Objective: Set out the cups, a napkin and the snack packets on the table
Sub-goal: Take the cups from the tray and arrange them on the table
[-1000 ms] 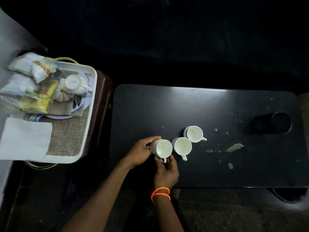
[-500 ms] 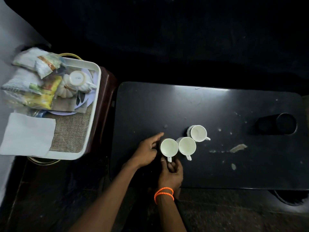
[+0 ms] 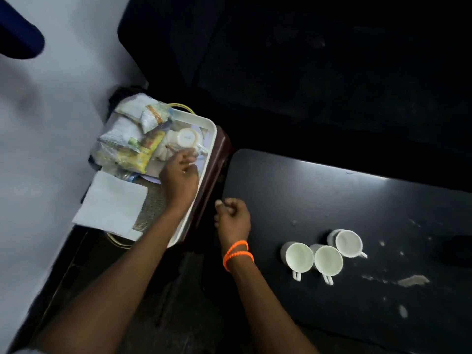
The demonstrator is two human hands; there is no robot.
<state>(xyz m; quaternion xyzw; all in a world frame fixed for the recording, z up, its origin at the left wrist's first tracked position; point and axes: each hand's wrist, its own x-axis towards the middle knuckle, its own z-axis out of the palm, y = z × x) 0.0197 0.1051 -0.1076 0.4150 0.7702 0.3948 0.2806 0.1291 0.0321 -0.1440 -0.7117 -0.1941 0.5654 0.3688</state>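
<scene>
Three white cups stand upright together on the black table (image 3: 332,190): the left cup (image 3: 299,257), the middle cup (image 3: 328,259) and the right cup (image 3: 348,242). A fourth white cup (image 3: 187,138) lies in the white tray (image 3: 212,132) to the table's left. My left hand (image 3: 178,175) is over the tray, its fingertips at that cup's near side; no grip shows. My right hand (image 3: 233,218), with orange bands at the wrist, hovers loosely curled and empty over the table's left edge. Snack packets (image 3: 135,152) are piled at the tray's far left. A white napkin (image 3: 112,203) lies at its near end.
The tray rests on a brown stool (image 3: 221,159) close against the table, with a burlap mat (image 3: 150,208) inside it. A dark cylinder (image 3: 459,249) lies at the table's right. Pale scuffs (image 3: 413,280) mark the tabletop. A light wall stands to the left.
Both hands have left the left cup on the table. My left hand moved over to the tray's cup, my right hand to the table's left edge. The view swung left.
</scene>
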